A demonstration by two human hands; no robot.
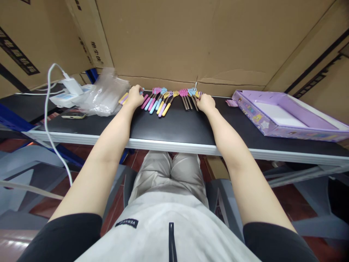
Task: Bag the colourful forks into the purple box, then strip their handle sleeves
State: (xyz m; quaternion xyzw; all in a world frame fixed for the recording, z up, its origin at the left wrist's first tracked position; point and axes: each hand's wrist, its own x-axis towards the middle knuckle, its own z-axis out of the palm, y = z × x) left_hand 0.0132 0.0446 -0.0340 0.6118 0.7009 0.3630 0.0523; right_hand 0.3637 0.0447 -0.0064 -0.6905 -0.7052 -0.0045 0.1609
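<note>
Small claw-headed back scratchers lie in a row on the black tabletop. The middle group of back scratchers (pixel 156 103) has pink, blue, yellow and purple handles. Right of it, several back scratchers (pixel 187 102) have pink and blue heads and dark brown shafts. My left hand (pixel 135 96) is closed at the row's left end, with a bit of blue at its fingertips; yellow and purple handles (pixel 124 98) show beside it. My right hand (pixel 206 103) is closed at the right end, where yellow and purple heads show at its fingers. My hands partly hide what they grip.
A purple open box (pixel 264 129) stands at the right, with a small pink packet (pixel 231 103) by its corner. Clear plastic bags (pixel 105 96), a white charger (pixel 73 85) with a cable, and a phone-like device (pixel 73 115) lie left. Cardboard (pixel 174 43) walls the back edge.
</note>
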